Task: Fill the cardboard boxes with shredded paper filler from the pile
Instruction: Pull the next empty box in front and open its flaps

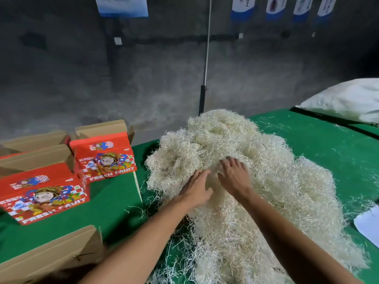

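Note:
A big heap of pale shredded paper filler (266,181) covers the middle of the green table (338,152). Both of my hands lie on top of the heap, side by side. My left hand (196,187) rests on the shreds with straight fingers pointing away from me. My right hand (233,175) presses into the shreds with spread fingers. Two red "FRESH FRUIT" cardboard boxes stand at the left with their flaps up: a near one (45,193) and a far one (104,160). I cannot see inside either box.
A brown cardboard flap (51,255) lies at the lower left corner. A white sack (344,99) sits at the back right. A white sheet (369,224) lies at the right edge. Loose shreds litter the green cloth. A pole (203,97) stands behind the table.

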`<action>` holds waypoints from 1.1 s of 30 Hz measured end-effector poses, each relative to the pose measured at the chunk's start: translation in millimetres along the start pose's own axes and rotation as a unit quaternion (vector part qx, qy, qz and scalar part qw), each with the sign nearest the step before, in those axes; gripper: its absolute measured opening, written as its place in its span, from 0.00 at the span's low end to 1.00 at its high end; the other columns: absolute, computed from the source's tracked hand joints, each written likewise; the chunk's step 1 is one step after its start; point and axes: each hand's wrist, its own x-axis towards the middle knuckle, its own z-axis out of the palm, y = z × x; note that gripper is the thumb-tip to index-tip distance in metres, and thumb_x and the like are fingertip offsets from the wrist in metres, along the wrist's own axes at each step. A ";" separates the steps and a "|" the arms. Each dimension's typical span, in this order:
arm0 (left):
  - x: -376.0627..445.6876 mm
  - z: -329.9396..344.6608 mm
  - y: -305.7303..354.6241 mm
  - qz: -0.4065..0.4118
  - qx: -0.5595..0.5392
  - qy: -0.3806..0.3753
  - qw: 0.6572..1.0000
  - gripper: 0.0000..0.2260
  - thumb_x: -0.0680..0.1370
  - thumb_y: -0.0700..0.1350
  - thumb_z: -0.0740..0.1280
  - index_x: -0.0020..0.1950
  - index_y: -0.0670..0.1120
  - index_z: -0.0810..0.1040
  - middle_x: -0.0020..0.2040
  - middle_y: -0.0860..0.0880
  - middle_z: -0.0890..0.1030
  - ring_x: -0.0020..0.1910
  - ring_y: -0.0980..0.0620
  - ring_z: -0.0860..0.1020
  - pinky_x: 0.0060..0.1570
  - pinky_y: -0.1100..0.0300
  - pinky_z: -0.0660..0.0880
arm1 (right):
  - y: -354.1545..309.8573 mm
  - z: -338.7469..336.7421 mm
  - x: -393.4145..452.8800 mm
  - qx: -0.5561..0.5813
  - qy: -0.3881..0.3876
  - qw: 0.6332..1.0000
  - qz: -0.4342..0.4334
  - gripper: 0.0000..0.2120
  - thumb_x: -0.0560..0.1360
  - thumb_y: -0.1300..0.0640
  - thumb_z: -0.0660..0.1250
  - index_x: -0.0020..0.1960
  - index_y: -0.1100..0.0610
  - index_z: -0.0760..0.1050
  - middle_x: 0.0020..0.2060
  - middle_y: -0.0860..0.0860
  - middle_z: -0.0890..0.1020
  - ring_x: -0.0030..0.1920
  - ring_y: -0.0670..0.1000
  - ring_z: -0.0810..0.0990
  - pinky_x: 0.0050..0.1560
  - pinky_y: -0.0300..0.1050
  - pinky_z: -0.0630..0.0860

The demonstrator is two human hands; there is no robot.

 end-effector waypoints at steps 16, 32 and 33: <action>57.9 12.3 -16.7 0.047 0.144 0.042 0.988 0.29 0.77 0.44 0.68 0.76 0.52 0.61 0.72 0.51 0.66 0.65 0.53 0.72 0.64 0.50 0.73 | 43.3 19.1 43.8 -0.118 -0.065 0.991 -0.011 0.17 0.82 0.58 0.59 0.71 0.55 0.68 0.50 0.53 0.80 0.47 0.54 0.80 0.61 0.56 0.76; -79.8 -121.2 -12.2 -0.083 -0.046 0.207 0.974 0.20 0.79 0.48 0.66 0.69 0.52 0.66 0.62 0.50 0.76 0.56 0.47 0.79 0.56 0.47 0.78 | -156.8 -118.9 29.4 0.066 0.164 0.972 -0.156 0.28 0.71 0.70 0.61 0.68 0.53 0.76 0.54 0.53 0.84 0.45 0.54 0.82 0.58 0.53 0.78; -89.7 -130.4 -13.6 -0.113 -0.064 0.223 0.966 0.19 0.80 0.50 0.64 0.70 0.50 0.66 0.62 0.48 0.76 0.57 0.46 0.79 0.57 0.47 0.77 | -175.3 -125.0 24.9 0.082 0.171 0.967 -0.170 0.29 0.70 0.70 0.61 0.68 0.52 0.76 0.55 0.53 0.84 0.49 0.54 0.83 0.58 0.53 0.78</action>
